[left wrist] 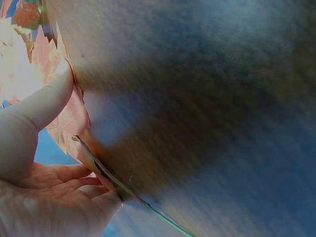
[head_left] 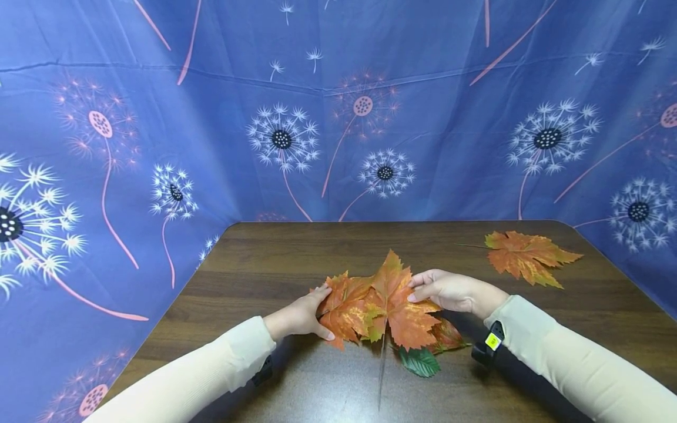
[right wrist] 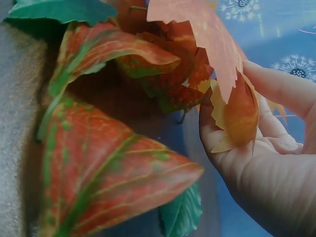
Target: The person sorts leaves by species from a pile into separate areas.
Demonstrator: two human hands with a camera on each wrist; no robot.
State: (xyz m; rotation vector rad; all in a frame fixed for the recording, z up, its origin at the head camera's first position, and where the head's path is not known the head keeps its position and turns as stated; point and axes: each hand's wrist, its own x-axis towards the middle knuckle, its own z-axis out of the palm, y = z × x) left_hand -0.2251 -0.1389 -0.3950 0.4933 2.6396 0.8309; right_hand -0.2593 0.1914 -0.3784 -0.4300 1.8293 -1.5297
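Note:
Artificial orange maple leaves lie heaped at the middle of the table. My left hand (head_left: 298,317) holds the heap's left edge, a maple leaf (head_left: 341,308) between thumb and fingers; in the left wrist view the thumb (left wrist: 52,98) lies over the leaf and the other fingers are under it. My right hand (head_left: 452,291) pinches the right edge of the upper maple leaf (head_left: 396,294), whose stem points toward me. Beneath the right side, a red-green leaf (right wrist: 108,173) and a dark green leaf (head_left: 420,361) stick out. Other leaves in the heap are partly hidden.
A separate orange-yellow maple leaf (head_left: 529,255) lies at the back right of the brown wooden table (head_left: 275,252). A thin stem (left wrist: 123,187) runs beside my left fingers. A blue dandelion-print cloth (head_left: 423,117) hangs behind and around the table.

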